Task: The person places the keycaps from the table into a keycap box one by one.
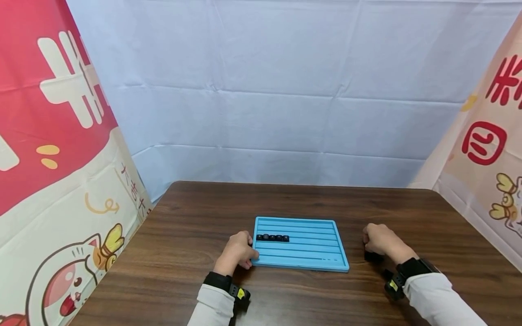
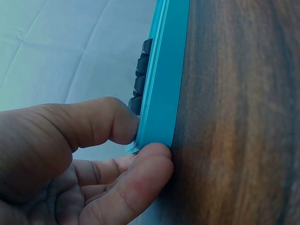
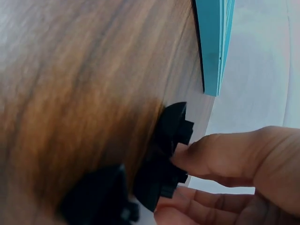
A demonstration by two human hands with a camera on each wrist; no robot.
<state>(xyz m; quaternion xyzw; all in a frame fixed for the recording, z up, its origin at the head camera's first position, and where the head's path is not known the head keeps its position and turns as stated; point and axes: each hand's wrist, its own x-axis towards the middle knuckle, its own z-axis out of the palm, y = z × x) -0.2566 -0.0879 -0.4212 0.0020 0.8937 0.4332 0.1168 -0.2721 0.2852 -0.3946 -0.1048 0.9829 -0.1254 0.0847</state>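
A light blue ridged tray (image 1: 310,246) lies on the brown table, with a short row of black keycaps (image 1: 272,238) along one groove at its left side. My left hand (image 1: 236,250) grips the tray's near left corner. In the left wrist view the thumb presses by the rim and a finger (image 2: 145,180) curls against the side wall. Right of the tray, my right hand (image 1: 382,240) is low over the table. The right wrist view shows its thumb and fingers pinching a black keycap (image 3: 154,183). Two more keycaps, one farther (image 3: 172,125) and one nearer (image 3: 96,194), are beside it.
The dark wood table (image 1: 183,226) ends at a pale blue cloth backdrop (image 1: 277,90). Printed cloth panels hang at the left (image 1: 61,194) and right (image 1: 489,181). A black strap with a small camera (image 1: 394,285) sits on my right wrist.
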